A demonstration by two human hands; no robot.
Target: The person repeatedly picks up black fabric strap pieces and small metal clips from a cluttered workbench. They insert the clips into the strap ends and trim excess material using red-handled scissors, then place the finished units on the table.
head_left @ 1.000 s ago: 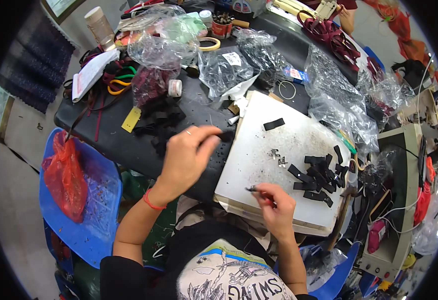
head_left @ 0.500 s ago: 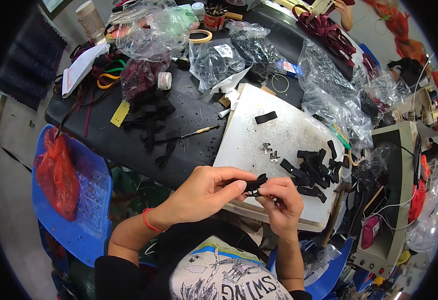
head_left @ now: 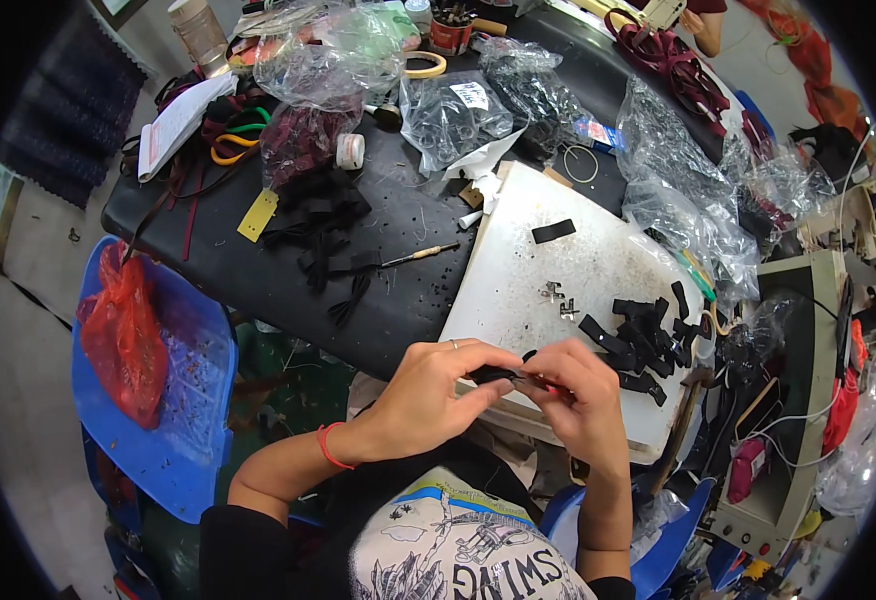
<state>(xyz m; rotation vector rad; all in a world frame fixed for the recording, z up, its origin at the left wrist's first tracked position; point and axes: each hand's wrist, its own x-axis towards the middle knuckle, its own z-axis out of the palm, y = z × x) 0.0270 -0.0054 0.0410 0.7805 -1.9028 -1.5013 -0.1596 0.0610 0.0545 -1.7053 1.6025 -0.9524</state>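
Just over the near edge of the white board (head_left: pixel 508 270), both my hands meet at a folded black fabric strap (head_left: pixel 493 374). My left hand (head_left: pixel 428 395) pinches it between thumb and fingers from the left. From the right, the fingertips of my right hand (head_left: pixel 586 400) close on its other end; my fingers hide most of that end. Small silvery metal clips (head_left: pixel 558 298) lie on the board. One short black strip (head_left: pixel 554 232) rests alone farther back, while a loose heap of black strips (head_left: pixel 648 335) covers the board's right side.
On the dark table sit black straps (head_left: pixel 323 220), a thin wooden-handled tool (head_left: pixel 420 254) and clear plastic bags (head_left: pixel 455 115). A blue chair (head_left: pixel 198 390) holding a red bag (head_left: pixel 128 335) stands left. A grey-beige cabinet (head_left: pixel 793 400) is on the right. Another person's hand (head_left: pixel 703 32) shows far off.
My right hand has turned and risen slightly, its fingers now covering more of the strap. The strap's upright loops have tipped down lower between my hands. The whole view has shifted a little.
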